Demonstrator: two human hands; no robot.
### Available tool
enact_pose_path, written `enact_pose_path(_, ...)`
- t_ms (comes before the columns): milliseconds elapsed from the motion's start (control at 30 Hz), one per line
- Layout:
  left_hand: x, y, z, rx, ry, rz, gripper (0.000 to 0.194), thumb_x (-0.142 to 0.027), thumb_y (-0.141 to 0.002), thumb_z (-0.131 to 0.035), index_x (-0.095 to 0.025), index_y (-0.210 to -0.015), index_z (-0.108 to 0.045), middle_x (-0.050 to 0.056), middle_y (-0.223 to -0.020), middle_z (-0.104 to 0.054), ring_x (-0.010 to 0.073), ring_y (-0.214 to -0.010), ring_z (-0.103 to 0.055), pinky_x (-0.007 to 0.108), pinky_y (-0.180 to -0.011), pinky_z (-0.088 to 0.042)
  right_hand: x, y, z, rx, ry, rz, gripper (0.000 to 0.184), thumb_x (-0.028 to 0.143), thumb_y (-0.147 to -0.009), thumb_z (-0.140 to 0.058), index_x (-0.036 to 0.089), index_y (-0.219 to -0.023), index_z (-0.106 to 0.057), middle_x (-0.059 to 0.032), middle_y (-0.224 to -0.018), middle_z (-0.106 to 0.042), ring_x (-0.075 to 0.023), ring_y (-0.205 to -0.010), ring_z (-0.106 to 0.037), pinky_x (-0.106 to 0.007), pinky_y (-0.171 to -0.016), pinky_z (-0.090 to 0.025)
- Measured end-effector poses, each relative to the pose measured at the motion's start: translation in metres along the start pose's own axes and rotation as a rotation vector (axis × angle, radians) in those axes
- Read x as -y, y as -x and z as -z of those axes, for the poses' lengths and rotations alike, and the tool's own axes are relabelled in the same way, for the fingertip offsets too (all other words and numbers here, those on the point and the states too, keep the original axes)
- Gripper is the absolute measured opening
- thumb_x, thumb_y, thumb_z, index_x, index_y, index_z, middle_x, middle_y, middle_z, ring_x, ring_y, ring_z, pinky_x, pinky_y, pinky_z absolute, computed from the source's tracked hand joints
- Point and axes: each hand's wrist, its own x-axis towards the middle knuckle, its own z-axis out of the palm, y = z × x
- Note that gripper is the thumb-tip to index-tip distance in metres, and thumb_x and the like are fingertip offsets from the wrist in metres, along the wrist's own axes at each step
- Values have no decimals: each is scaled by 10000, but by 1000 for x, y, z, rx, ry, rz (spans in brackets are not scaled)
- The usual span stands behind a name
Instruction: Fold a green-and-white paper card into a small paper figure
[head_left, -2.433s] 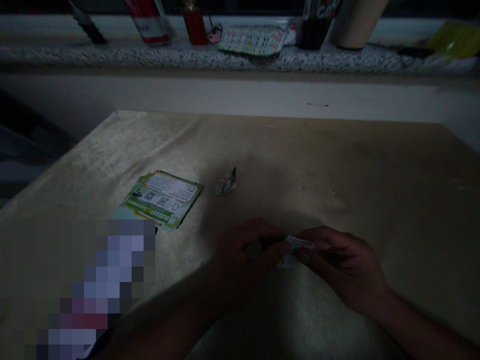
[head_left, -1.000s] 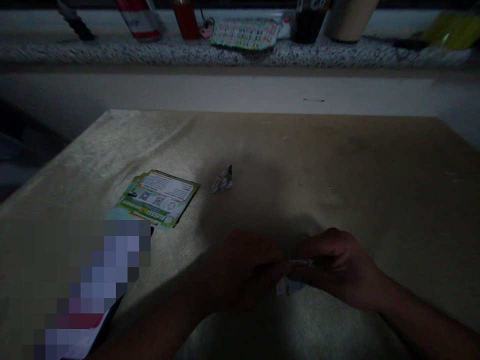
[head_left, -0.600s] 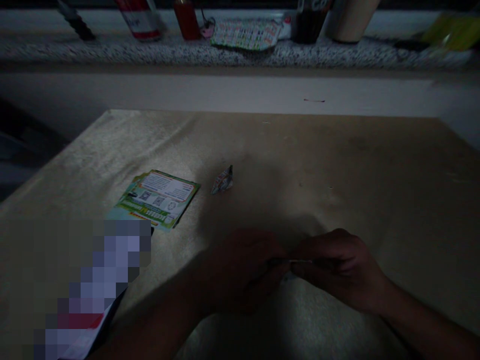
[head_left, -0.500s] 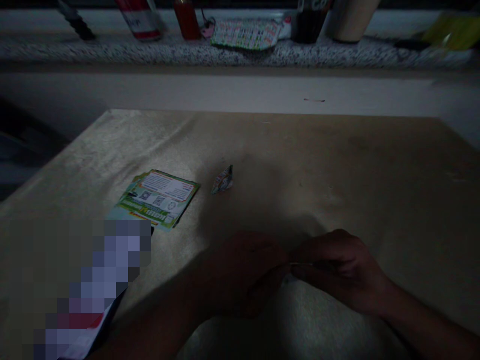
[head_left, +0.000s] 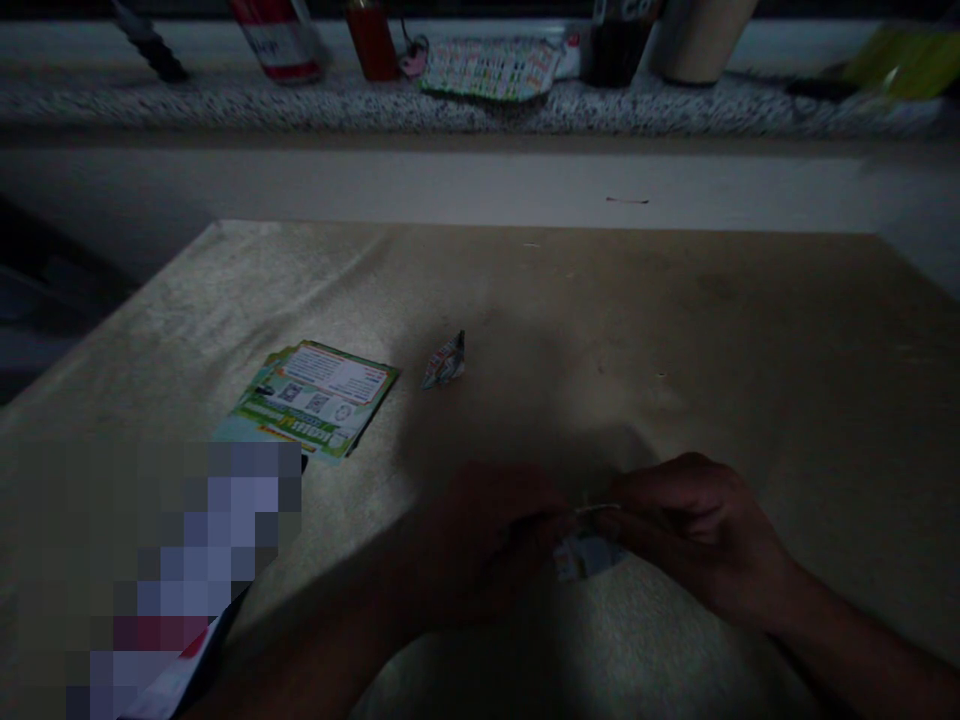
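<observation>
Low over the table, my left hand [head_left: 499,530] and my right hand [head_left: 690,530] pinch a small folded piece of printed paper [head_left: 589,555] between them. Its pale edge shows between the fingertips, and a bluish-white printed face hangs below. The left fingers are dark and partly hidden behind the back of the hand. Beyond the hands stands a small folded paper shape [head_left: 445,361] with a pointed tip and coloured print. To its left lies a small stack of green and white printed leaflets [head_left: 322,395].
A pixelated flat object [head_left: 217,560] lies at the lower left beside my left forearm. Along the speckled stone sill [head_left: 360,108] stand a red and white container [head_left: 277,40], a red bottle [head_left: 373,40], a patterned packet [head_left: 487,68], a dark bottle [head_left: 621,40] and a beige container [head_left: 705,40].
My hands have moved slightly apart, the right one a little to the right. More of the paper between them now shows. The folded shape and leaflets lie as before.
</observation>
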Motion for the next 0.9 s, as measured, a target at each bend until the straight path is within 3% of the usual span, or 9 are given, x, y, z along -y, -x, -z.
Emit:
enact_pose_path(100, 1, 0, -2, -19, 75, 69, 232, -238, -975, -574, -143, -779, -654, -40, -631, -570, 68, -551, -502, 188, -547, -342, -2, 0, 1, 24, 4, -8, 236, 223, -950, -632, 143, -731, -670, 50, -567, -431, -68, -504, -375, -211, -454, -289)
enact_pose_path(467, 2, -2, -6, -114, 265, 229, 252, -268, -971, -597, -144, -770, -686, -25, -642, -634, 71, -571, -542, 172, -546, -393, -3, -1, -3, -27, -60, -54, 326, 243, -979, -596, 169, -664, -566, 71, -560, -359, -51, -490, -308, -178, -422, -239)
enact_pose_path(600, 2, -2, -4, -150, 271, 259, 249, -264, -957, -613, -142, -749, -673, -24, -634, -626, 69, -572, -546, 164, -538, -397, -1, -2, -3, -11, -89, -54, 282, 232, -971, -614, 166, -696, -625, 64, -543, -484, -43, -475, -405, -152, -431, -311)
enact_pose_path(733, 2, 0, -3, -194, 443, 358, 220, -301, -943, -640, -155, -783, -681, -18, -640, -653, 77, -554, -557, 161, -502, -407, 1, -3, -3, -23, -90, -75, 306, 282, -985, -602, 157, -722, -694, -1, -603, -674, -77, -529, -577, -167, -480, -422)
enact_pose_path(900, 1, 0, -6, -230, 627, 488, 245, -360, -909, -687, -160, -768, -674, -18, -616, -643, 69, -510, -525, 154, -456, -390, -1, -2, -2, -27, -102, -83, 339, 308, -996, -593, 168, -711, -713, -21, -620, -717, -91, -533, -620, -182, -489, -458)
